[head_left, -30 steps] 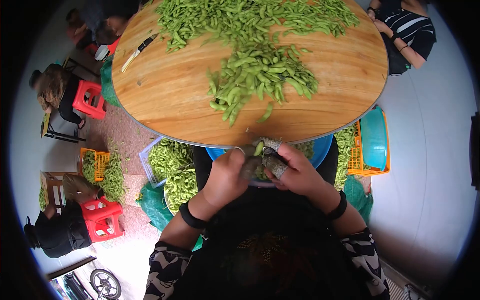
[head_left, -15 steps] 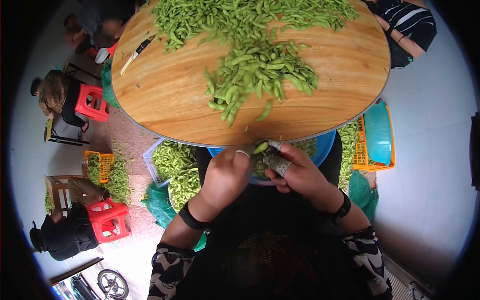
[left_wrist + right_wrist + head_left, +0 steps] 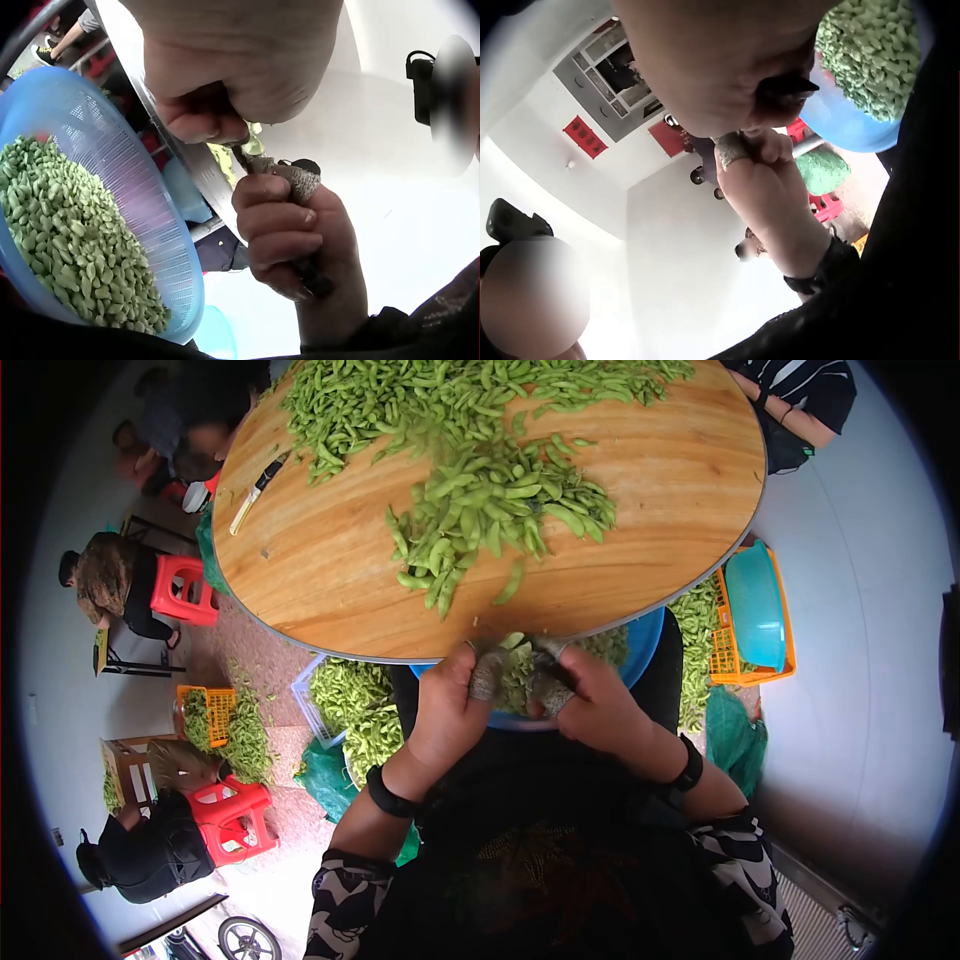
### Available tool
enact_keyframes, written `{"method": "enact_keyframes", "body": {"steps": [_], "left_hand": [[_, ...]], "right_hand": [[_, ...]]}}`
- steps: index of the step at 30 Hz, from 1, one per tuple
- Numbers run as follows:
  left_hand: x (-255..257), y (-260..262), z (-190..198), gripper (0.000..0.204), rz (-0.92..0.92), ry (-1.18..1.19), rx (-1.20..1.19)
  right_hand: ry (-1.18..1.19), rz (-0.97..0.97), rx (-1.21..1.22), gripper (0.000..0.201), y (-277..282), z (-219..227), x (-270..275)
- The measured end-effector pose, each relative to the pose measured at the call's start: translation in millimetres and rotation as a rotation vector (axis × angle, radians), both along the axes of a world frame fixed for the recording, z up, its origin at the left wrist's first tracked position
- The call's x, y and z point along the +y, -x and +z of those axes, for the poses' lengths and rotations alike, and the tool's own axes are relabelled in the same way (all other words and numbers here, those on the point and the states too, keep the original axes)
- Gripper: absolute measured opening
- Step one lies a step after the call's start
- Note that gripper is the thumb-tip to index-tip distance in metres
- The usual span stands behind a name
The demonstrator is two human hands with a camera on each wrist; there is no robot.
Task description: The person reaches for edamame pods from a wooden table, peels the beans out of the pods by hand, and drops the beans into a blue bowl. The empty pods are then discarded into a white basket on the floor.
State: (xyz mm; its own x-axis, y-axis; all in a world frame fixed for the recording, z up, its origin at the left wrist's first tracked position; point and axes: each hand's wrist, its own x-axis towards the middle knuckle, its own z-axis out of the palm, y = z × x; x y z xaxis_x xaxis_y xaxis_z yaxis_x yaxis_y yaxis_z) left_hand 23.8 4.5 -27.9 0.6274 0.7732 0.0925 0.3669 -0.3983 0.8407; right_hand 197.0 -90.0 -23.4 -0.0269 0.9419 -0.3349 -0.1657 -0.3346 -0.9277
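Work surface: a rounded wooden desk (image 3: 680, 490), its near edge close in front of the seated person, over the lap.
Green pods: the heap (image 3: 490, 490) ran from the far edge towards the near edge, its closer part within easy reach, presumably by design.
Left grip: the left grip (image 3: 447, 700) was closed to a pinch at the fingertips, on a green pod (image 3: 513, 642) just off the near edge.
Right grip: the right grip (image 3: 605, 710) met it from the other side, fingers curled firmly round a dark object (image 3: 312, 277) (its full form was hidden in the palm).
Finger covers: grey wraps (image 3: 485, 675) covered digits at the contact point, probably to spare the skin.
Receptacle: a blue basket (image 3: 120, 142) of loose green beans (image 3: 82, 247) sat below the near edge, under the hands, apparently to catch what fell with little arm travel.
Spare tool: a knife-like tool (image 3: 243, 512) lay near the left edge, apart from the pods, seemingly parked out of the way.
Surroundings: a teal basin (image 3: 755, 605) stood against an orange crate (image 3: 725, 645) beyond the right edge, below desk height.
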Motion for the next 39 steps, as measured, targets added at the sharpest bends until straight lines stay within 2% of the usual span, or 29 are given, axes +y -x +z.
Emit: {"method": "enact_keyframes", "body": {"steps": [1, 2, 3, 4, 6, 7, 8, 10, 11, 15, 17, 18, 20, 21, 22, 23, 24, 25, 26, 27, 28, 30, 31, 33, 34, 35, 39], "left_hand": [[0.4, -1.7, -0.6, 0.018, 0.002, -0.002, -0.002], [0.1, -4.3, -1.4, 0.012, -0.036, -0.129, -0.064], [0.1, -5.9, -0.8, 0.007, -0.074, -0.257, -0.125], [-0.5, -4.7, 2.9, 0.007, -0.073, -0.259, -0.127], [-3.8, -0.5, 13.2, 0.011, -0.111, -0.021, -0.022], [-4.3, 0.4, 12.1, 0.011, -0.107, -0.026, -0.026], [-4.2, 1.4, 8.7, 0.010, -0.104, 0.031, -0.084], [-5.1, 3.4, -0.5, 0.010, -0.083, 0.077, -0.151], [-6.6, 4.6, -6.3, 0.010, -0.066, 0.050, -0.116], [-6.6, 9.5, 3.8, 0.010, 0.009, -0.072, -0.054], [-3.2, 15.6, 1.9, 0.009, 0.033, -0.083, -0.016], [-2.2, 17.2, 1.9, 0.008, 0.048, -0.090, 0.030], [-4.4, 12.4, 4.6, 0.008, 0.033, -0.085, -0.047], [-5.8, 9.0, 6.2, 0.007, 0.015, -0.081, -0.120], [-5.6, 5.7, 6.8, 0.007, 0.014, -0.080, -0.124], [-4.7, 2.5, 7.4, 0.007, -0.024, -0.064, -0.244], [-4.0, 0.9, 8.0, 0.007, -0.061, -0.048, -0.365], [-4.7, 1.9, 9.9, 0.007, -0.058, -0.046, -0.371], [-6.2, 4.2, 12.4, 0.006, -0.094, 0.182, -0.442], [-7.8, 6.1, 13.4, 0.007, -0.132, 0.413, -0.508], [-9.4, 6.7, 11.6, 0.007, -0.131, 0.417, -0.511], [-10.7, 7.4, 6.8, 0.011, -0.144, 0.777, -0.677], [-10.1, 8.9, 4.9, 0.011, -0.143, 0.779, -0.681], [-7.4, 15.9, 1.7, 0.013, -0.084, 0.495, -0.516], [-4.6, 23.5, 1.2, 0.013, -0.081, 0.500, -0.519], [-0.7, 35.0, 1.4, 0.015, 0.015, 0.383, -0.482], [18.7, 94.8, 6.4, 0.017, 0.415, -0.007, -0.201]], "right_hand": [[-0.238, -0.148, -0.314, 0.034, -0.8, -5.0, 1.8], [-0.477, -0.295, -0.628, 0.034, -1.8, -7.6, 3.2], [-0.357, -0.266, -0.633, 0.031, -5.1, 11.4, 3.5], [-0.360, -0.266, -0.634, 0.031, -7.2, 9.6, 6.6], [-0.448, -0.117, -0.743, 0.025, -10.5, -0.1, 13.1], [-0.330, -0.077, -0.524, 0.020, -10.2, -2.0, 15.7], [-0.336, -0.070, -0.528, 0.020, -9.4, -0.6, 16.0], [-0.342, -0.064, -0.772, 0.022, -4.3, 6.9, 15.6], [-0.437, -0.086, -0.921, 0.024, -1.3, 4.0, 14.6], [-0.350, -0.056, -1.091, 0.026, 2.5, 20.3, 4.8], [-0.528, -0.143, -1.211, 0.035, 0.7, 24.4, 0.4], [-0.530, -0.138, -1.215, 0.035, 1.8, 25.1, 1.1], [-0.620, -0.254, -1.153, 0.035, 7.1, 25.9, 3.6], [-0.620, -0.252, -1.157, 0.035, 11.7, 22.7, 7.2], [-0.604, -0.245, -0.916, 0.028, 17.3, 16.4, 12.6], [-0.583, -0.235, -0.676, 0.022, 20.1, 13.4, 15.8], [-0.583, -0.234, -0.682, 0.022, 19.1, 16.1, 15.8], [-0.354, -0.167, -0.344, 0.016, 16.8, 20.7, 15.2], [-0.120, -0.101, -0.006, 0.013, 15.2, 24.7, 14.8], [-0.116, -0.101, -0.008, 0.013, 14.1, 28.5, 16.5], [-0.086, -0.066, 0.081, 0.014, 12.5, 32.4, 19.6], [-0.054, -0.029, 0.167, 0.015, 10.8, 31.0, 22.1], [-0.028, -0.031, 0.109, 0.015, 8.6, 24.3, 22.5], [0.004, -0.032, 0.049, 0.015, 4.0, 15.5, 20.8], [-0.277, 0.022, -0.408, 0.015, 1.5, 12.5, 17.9], [-0.558, 0.083, -0.863, 0.016, -0.1, 11.2, 17.0], [-0.552, 0.013, -0.928, 0.019, 1.3, 26.6, 21.3]]}}
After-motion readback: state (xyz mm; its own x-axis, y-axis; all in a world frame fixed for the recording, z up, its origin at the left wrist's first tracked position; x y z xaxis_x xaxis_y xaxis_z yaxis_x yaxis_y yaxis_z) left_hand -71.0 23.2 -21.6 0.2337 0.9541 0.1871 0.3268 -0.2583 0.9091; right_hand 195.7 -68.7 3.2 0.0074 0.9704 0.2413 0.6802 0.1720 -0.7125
